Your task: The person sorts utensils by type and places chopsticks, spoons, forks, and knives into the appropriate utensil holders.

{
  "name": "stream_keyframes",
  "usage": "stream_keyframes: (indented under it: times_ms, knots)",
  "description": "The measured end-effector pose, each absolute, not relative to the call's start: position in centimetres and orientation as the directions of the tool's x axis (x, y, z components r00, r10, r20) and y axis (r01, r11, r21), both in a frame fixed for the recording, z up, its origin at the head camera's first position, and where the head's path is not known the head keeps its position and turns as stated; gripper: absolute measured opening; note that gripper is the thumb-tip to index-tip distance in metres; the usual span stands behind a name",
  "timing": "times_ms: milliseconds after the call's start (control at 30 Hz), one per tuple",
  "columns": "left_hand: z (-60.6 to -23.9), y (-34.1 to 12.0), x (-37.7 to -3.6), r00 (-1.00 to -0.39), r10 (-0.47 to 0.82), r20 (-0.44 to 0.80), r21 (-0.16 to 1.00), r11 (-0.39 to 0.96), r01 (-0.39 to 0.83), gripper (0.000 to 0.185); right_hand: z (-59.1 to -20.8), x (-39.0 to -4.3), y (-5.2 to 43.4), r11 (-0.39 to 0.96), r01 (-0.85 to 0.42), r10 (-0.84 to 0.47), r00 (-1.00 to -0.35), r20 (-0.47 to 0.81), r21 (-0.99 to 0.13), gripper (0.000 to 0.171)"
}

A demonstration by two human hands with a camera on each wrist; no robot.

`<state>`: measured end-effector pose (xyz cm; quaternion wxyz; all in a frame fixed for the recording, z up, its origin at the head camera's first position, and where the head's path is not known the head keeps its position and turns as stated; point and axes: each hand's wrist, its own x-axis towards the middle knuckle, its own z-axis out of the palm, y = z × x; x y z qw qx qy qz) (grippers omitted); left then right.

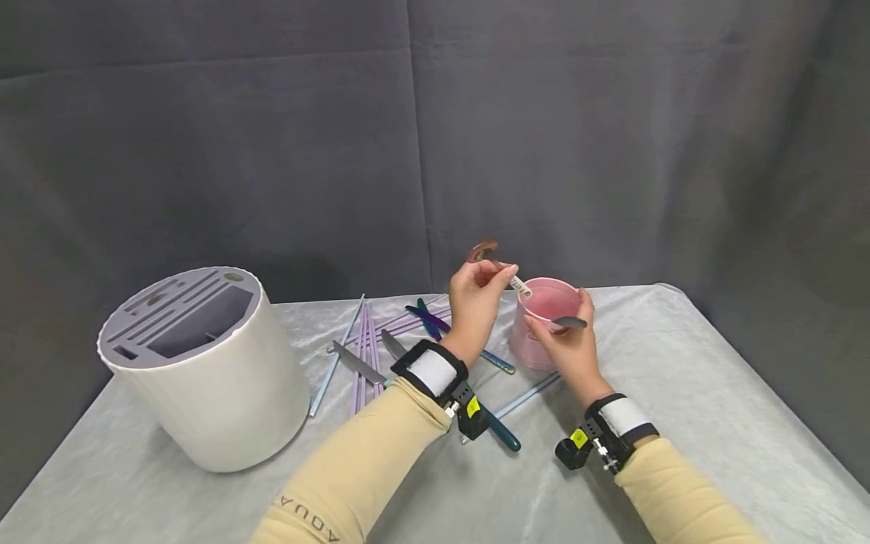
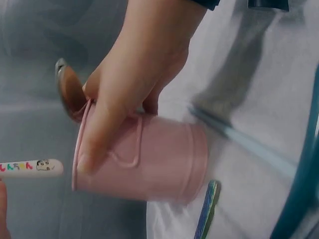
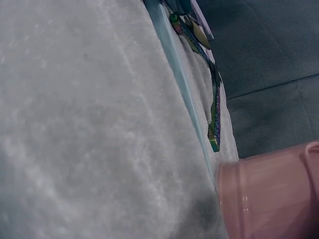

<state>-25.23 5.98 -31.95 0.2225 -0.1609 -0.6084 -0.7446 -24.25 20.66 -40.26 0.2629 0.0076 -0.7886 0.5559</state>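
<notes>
My left hand pinches a spoon with a shiny bowl and a white, printed handle. That handle's end points at the mouth of a pink bucket-shaped cup. In the left wrist view the printed handle lies just outside the cup's rim. My right hand grips the cup, thumb along its side, and tilts it slightly. Another spoon's metal bowl sticks out over the rim by the right hand. The cup's base shows in the right wrist view, where the hand is hidden.
A large white cylindrical holder with a slotted grey top stands at the left. Between it and the cup lie table knives, pale purple chopsticks, a light blue chopstick and glittery-handled cutlery. A grey curtain hangs behind.
</notes>
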Motion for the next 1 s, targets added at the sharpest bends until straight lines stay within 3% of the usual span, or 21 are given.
stream_keyframes:
  times_ms: [533, 700, 800, 1000]
  knots:
    - [-34.2, 8.2, -25.3, -0.806, 0.125, 0.579, 0.803, 0.085, 0.590, 0.011, -40.2, -24.3, 20.7, 0.386, -0.287, 0.272, -0.873, 0.405, -0.877, 0.092]
    - [-34.7, 8.3, -25.6, -0.742, 0.255, 0.619, 0.704, 0.239, 0.669, 0.016, -40.1, -24.2, 20.9, 0.377, -0.286, 0.258, -0.881, 0.397, -0.881, 0.090]
    - [-34.9, 8.5, -25.7, -0.719, 0.351, 0.600, 0.590, 0.413, 0.694, 0.018, -40.1, -24.0, 20.9, 0.354, -0.287, 0.247, -0.889, 0.385, -0.890, 0.090]
    - [-34.5, 9.1, -26.2, -0.780, 0.429, 0.456, 0.425, 0.665, 0.614, 0.004, -40.1, -23.9, 20.9, 0.357, -0.274, 0.257, -0.890, 0.376, -0.893, 0.089]
